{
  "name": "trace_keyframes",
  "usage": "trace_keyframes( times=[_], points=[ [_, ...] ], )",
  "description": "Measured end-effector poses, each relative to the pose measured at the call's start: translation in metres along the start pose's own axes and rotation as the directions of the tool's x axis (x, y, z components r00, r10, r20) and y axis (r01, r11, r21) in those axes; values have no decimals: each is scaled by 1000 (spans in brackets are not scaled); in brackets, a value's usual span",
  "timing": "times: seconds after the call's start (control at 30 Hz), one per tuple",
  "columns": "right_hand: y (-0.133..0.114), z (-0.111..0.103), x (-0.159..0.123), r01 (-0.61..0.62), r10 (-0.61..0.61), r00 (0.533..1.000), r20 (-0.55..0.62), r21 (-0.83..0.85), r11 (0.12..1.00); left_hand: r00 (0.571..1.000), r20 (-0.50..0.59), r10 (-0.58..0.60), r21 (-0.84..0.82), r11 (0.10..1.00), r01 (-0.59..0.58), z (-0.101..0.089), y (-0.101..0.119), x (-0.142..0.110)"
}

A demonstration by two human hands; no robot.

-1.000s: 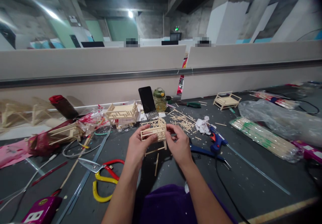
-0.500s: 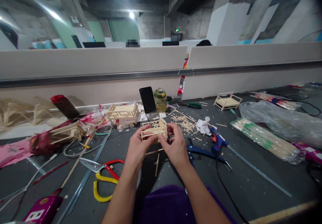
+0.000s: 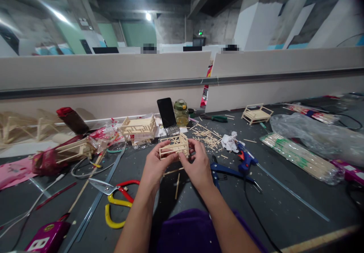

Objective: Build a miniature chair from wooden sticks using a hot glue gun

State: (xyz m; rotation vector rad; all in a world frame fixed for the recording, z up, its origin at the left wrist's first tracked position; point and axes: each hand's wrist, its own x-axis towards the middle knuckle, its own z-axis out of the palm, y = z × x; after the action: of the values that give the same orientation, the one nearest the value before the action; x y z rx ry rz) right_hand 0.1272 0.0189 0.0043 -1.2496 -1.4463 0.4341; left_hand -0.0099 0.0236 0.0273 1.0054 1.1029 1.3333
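Observation:
A small frame built of thin wooden sticks (image 3: 174,146) is held in the air above the dark table (image 3: 284,211). My left hand (image 3: 154,166) grips its left end with thumb and fingers. My right hand (image 3: 196,164) grips its right end and underside. A loose wooden stick (image 3: 177,185) lies on the table just below my hands. Both forearms reach in from the bottom of the view over a purple cloth (image 3: 184,230).
Red-and-yellow shears (image 3: 115,194) lie to the left, a blue glue gun (image 3: 245,161) and blue pliers (image 3: 224,171) to the right. Behind stand a phone (image 3: 166,113), a jar (image 3: 181,113), other stick models (image 3: 138,127), scattered sticks (image 3: 207,135) and a bagged stick bundle (image 3: 298,156).
My hands have drawn closer together around the stick frame, and the frame has turned and tilted a little. My right hand shifted left under it.

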Motion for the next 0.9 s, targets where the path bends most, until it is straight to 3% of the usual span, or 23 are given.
trace_keyframes(
  times=[0.9],
  points=[
    [8, -11, 8, -19, 11, 999, 43, 188, 982, 999, -43, 29, -18, 999, -30, 6, -9, 2]
  ],
)
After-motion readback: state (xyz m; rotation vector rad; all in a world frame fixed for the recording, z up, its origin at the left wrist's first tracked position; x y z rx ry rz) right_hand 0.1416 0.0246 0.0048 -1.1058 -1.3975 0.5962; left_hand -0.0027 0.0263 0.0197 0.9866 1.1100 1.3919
